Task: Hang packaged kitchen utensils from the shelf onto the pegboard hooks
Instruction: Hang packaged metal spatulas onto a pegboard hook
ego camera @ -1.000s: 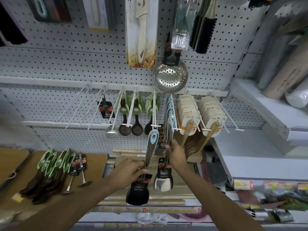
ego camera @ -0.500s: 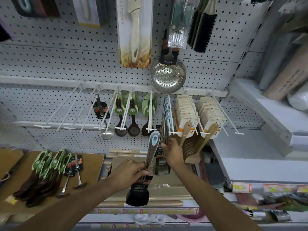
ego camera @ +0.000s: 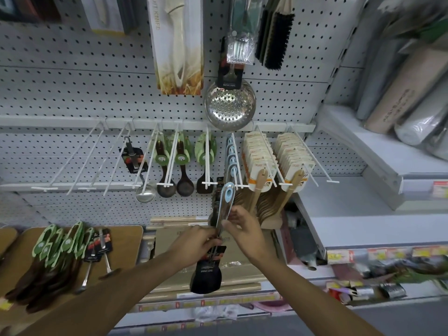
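Since the earlier frame, the right hand (ego camera: 244, 232) has left the row of blue-handled utensils on the hook (ego camera: 236, 163) and come down to the spatula (ego camera: 214, 241), where the left hand (ego camera: 194, 246) already holds it. Right thumb and fingertips now pinch the steel handle just below its blue-ringed hanging hole; the remaining right fingers curl loosely behind the handle. Left fingers wrap the lower shaft, directly above the black card label, with both hands touching or nearly touching at the handle. The spatula stands roughly upright, tilted slightly right at the top, its black head (ego camera: 206, 278) hanging below the left hand in front of the lower shelf edge. Its hanging hole sits just below the tip of the hook carrying the matching blue-handled utensils (ego camera: 231, 154), and is not on the hook. To the right of that hook, two hooks carry wooden spatulas (ego camera: 260, 163) on cream cards. To the left, hooks hold green-carded dark spoons (ego camera: 180, 166) and one steel ladle (ego camera: 144, 180); further left hooks stand bare. On the pegboard (ego camera: 72, 93) above hang a perforated steel skimmer (ego camera: 229, 104) and a boxed fruit knife (ego camera: 178, 44). On the wooden board (ego camera: 126, 241) at lower left lie more green-carded utensils (ego camera: 55, 248) and two small steel ladles (ego camera: 97, 253).
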A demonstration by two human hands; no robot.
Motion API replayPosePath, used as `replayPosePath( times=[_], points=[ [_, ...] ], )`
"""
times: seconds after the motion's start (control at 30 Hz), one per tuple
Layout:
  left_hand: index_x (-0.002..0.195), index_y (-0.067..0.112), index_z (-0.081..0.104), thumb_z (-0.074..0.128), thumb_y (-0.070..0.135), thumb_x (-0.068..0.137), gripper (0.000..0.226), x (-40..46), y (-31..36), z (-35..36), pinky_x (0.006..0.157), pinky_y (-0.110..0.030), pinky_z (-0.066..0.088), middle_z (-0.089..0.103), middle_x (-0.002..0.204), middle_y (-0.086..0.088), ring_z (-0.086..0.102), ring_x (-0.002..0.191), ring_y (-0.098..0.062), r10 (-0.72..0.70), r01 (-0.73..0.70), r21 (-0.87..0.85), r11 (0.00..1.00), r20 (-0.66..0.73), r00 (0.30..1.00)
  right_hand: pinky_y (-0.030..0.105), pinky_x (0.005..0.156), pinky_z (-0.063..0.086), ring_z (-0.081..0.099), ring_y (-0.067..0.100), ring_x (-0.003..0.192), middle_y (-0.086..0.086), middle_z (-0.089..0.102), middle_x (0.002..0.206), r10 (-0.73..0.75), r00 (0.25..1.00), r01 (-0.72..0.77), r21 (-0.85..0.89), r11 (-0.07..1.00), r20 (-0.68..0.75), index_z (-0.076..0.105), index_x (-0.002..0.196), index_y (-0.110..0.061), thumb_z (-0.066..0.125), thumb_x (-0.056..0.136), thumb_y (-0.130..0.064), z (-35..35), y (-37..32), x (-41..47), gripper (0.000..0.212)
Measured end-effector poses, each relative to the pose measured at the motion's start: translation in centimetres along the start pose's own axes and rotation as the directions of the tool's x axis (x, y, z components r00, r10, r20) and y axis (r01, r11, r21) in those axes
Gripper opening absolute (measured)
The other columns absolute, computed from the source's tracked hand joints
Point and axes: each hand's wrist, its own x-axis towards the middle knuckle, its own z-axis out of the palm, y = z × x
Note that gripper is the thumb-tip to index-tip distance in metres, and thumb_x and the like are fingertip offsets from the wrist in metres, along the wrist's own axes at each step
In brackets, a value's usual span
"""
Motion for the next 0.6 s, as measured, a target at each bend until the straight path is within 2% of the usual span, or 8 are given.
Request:
replayPosePath(
  times=[0.1, 0.2, 0.33, 0.43, 0.5, 0.6],
  points=[
    [0.094, 0.027, 0.064, 0.057, 0.043, 0.096, 0.018, 0.6, 0.3, 0.8, 0.07, -0.032, 0.05, 0.072, 0.096, 0.003, 0.065, 0.083, -0.013, 0.012, -0.012, -0.011, 1.0, 0.027, 1.0, 0.03, 0.079, 0.056, 0.069, 0.012, 0.087, 0.001, 0.072, 0.09, 0.017, 0.997, -0.017, -0.01, 1.0, -0.07, 0.066, 0.098, -0.014, 0.068, 0.091, -0.025, -0.3, -0.3, -0.2, 0.013],
    [0.097, 0.024, 0.066, 0.058, 0.04, 0.097, 0.018, 1.1, 1.0, 1.4, 0.065, -0.03, 0.043, 0.072, 0.097, 0.002, 0.063, 0.08, -0.012, 0.032, -0.031, -0.016, 0.999, 0.021, 0.999, 0.044, 0.079, 0.057, 0.069, 0.011, 0.085, -0.003, 0.073, 0.087, 0.026, 0.994, -0.037, -0.097, 0.995, -0.108, 0.066, 0.096, -0.024, 0.066, 0.088, -0.041, -0.7, 0.1, -0.2, 0.019],
    [0.098, 0.02, 0.068, 0.06, 0.036, 0.097, 0.017, 1.5, 1.9, 1.8, 0.058, -0.025, 0.032, 0.072, 0.092, -0.003, 0.061, 0.075, -0.014, 0.071, -0.072, -0.031, 0.997, -0.023, 0.997, 0.046, 0.08, 0.056, 0.068, 0.011, 0.085, -0.002, 0.071, 0.086, 0.034, 0.991, -0.049, -0.119, 0.992, -0.126, 0.065, 0.094, -0.021, 0.065, 0.092, -0.024, -1.2, 0.2, 0.0, 0.003],
    [0.101, 0.02, 0.069, 0.061, 0.032, 0.097, 0.015, 2.1, 2.1, 1.9, 0.053, -0.013, 0.03, 0.069, 0.091, 0.002, 0.052, 0.073, -0.005, 0.071, -0.073, -0.069, 0.995, -0.032, 0.997, 0.048, 0.078, 0.056, 0.068, 0.012, 0.083, -0.002, 0.071, 0.084, 0.038, 0.991, -0.055, -0.13, 0.99, -0.129, 0.065, 0.093, -0.022, 0.064, 0.092, -0.024, -1.4, 0.3, 0.5, 0.002],
    [0.103, 0.021, 0.069, 0.062, 0.031, 0.097, 0.014, 2.5, 2.1, 2.0, 0.054, -0.01, 0.032, 0.069, 0.092, 0.004, 0.049, 0.072, -0.003, 0.061, -0.064, -0.102, 0.993, -0.032, 0.998, 0.049, 0.077, 0.055, 0.068, 0.012, 0.081, -0.001, 0.071, 0.083, 0.045, 0.99, -0.065, -0.151, 0.986, -0.134, 0.064, 0.092, -0.023, 0.063, 0.091, -0.035, -1.4, 0.3, 1.1, 0.012],
    [0.095, 0.022, 0.069, 0.063, 0.032, 0.095, 0.012, 3.2, 1.5, 1.9, 0.056, -0.012, 0.032, 0.072, 0.09, 0.003, 0.05, 0.07, -0.003, 0.039, -0.041, -0.117, 0.992, -0.022, 0.999, 0.05, 0.074, 0.055, 0.069, 0.013, 0.079, -0.001, 0.071, 0.081, 0.032, 0.99, -0.059, -0.193, 0.979, -0.139, 0.062, 0.088, -0.028, 0.058, 0.084, -0.059, -1.4, 0.8, 2.2, 0.032]
  ],
)
